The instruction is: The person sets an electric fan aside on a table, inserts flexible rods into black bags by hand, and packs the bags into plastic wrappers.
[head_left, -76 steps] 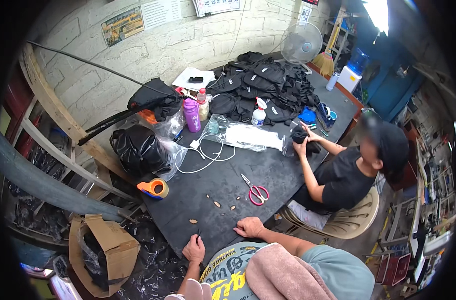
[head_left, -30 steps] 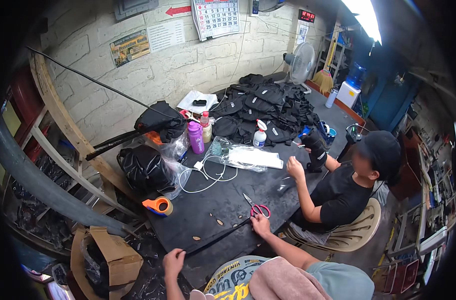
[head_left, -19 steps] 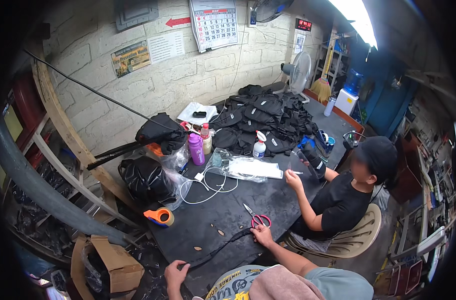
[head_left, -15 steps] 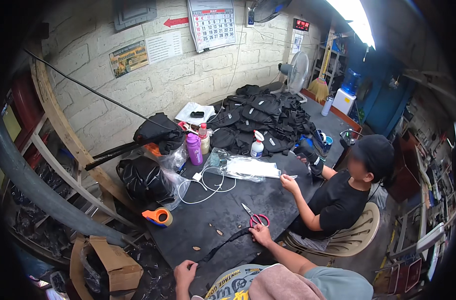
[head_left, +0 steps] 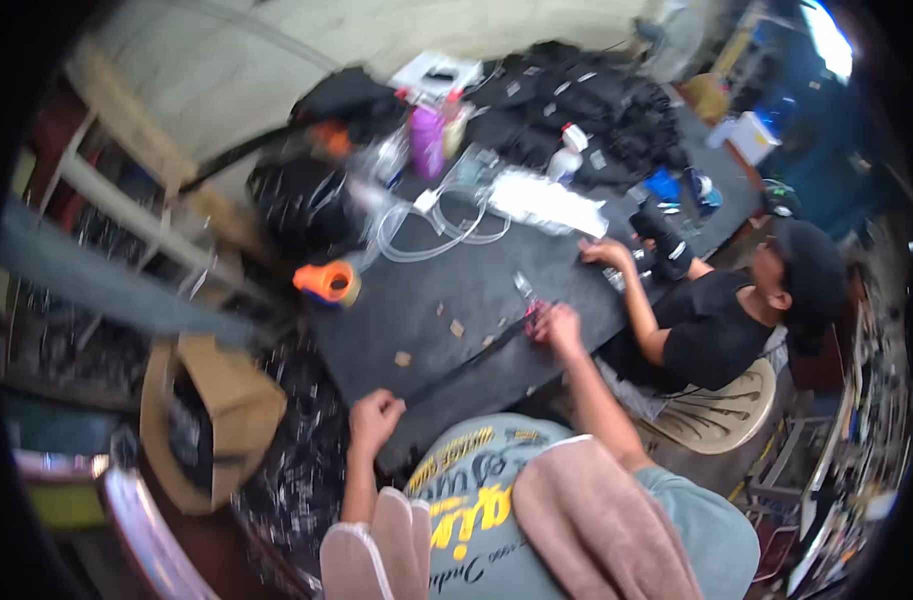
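Note:
A narrow black strap [head_left: 488, 353] runs nearly straight across the near part of the dark table between my hands. My left hand [head_left: 376, 420], at the table's front left, is closed with fingertips pinched at the strap's near end. My right hand [head_left: 559, 330] is closed at the strap's far end. Right beside its fingers, partly covered by them, are scissors [head_left: 533, 312] with pinkish-red handles, blades pointing away from me. Blur hides whether the fingers also grip the handles. Small tan scraps [head_left: 457, 328] lie beyond the strap.
At the right, a co-worker [head_left: 711, 315] in black sits at the table, a hand near a clear-wrapped white packet [head_left: 548, 203]. An orange tape dispenser [head_left: 325, 283], white cable [head_left: 426, 240], purple bottle [head_left: 426, 142] and black bags pile [head_left: 586, 100] occupy the table. A cardboard box [head_left: 226, 400] stands lower left.
My view has tilted downward and blurred. The strap is drawn straighter between my hands, and my right hand now overlaps the scissors' handles. The co-worker's hand stays by the packet.

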The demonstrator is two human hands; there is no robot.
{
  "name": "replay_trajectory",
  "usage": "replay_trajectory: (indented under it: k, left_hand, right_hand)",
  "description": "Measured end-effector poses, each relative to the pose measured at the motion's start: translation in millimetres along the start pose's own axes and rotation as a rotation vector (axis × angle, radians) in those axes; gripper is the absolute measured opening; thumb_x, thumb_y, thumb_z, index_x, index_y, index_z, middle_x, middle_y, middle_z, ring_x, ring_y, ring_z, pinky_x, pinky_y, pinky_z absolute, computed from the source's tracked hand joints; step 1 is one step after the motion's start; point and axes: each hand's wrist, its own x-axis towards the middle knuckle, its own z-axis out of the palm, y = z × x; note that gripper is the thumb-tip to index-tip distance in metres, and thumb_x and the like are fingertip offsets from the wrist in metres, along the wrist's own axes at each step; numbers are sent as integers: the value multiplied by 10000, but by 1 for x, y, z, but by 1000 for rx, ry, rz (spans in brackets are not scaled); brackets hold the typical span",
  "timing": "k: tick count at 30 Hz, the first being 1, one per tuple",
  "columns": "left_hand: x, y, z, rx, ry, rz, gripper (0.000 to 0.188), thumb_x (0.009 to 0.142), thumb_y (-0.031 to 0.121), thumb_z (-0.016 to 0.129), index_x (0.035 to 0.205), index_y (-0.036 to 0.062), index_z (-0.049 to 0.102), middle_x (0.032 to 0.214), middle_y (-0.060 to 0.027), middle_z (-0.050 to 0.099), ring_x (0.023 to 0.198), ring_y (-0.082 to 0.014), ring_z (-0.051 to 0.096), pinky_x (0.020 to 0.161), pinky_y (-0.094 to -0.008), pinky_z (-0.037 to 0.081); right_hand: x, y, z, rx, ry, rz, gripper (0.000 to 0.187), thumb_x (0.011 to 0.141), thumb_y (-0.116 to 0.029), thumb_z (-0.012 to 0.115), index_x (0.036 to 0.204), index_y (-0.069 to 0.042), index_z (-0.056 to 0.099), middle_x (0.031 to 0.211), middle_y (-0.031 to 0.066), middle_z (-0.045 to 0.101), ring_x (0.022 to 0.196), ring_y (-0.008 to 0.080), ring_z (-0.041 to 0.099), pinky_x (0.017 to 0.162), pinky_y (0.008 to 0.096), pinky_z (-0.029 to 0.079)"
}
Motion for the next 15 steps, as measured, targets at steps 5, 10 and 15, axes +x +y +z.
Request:
replay_trajectory:
  k: [5,10,15]
  left_hand:
    - [-18,-48,-78,-81,188,-294,241,789,33,757,1030,50,758,869,-99,765,813,-190,736,758,-320,556]
    - [-72,-80,-120,214,470,-269,247,790,172,838,1022,142,759,957,-68,717,970,-297,684,907,-436,507]
    - [-118,-56,-105,590,895,-331,346,825,198,813,1149,145,705,1171,-71,654,1224,-326,554,1057,-499,408]
  right_hand:
    - [51,-30,-16,-53,152,21,247,1035,-279,643,924,-61,614,785,85,727,547,152,671,459,284,485]
    - [71,-10,-18,-450,149,-60,234,994,-243,701,907,-42,619,724,94,716,533,163,676,454,298,514]
    - [73,-8,-18,-798,199,-30,279,934,-299,755,967,-38,664,716,82,700,599,191,688,608,355,552]
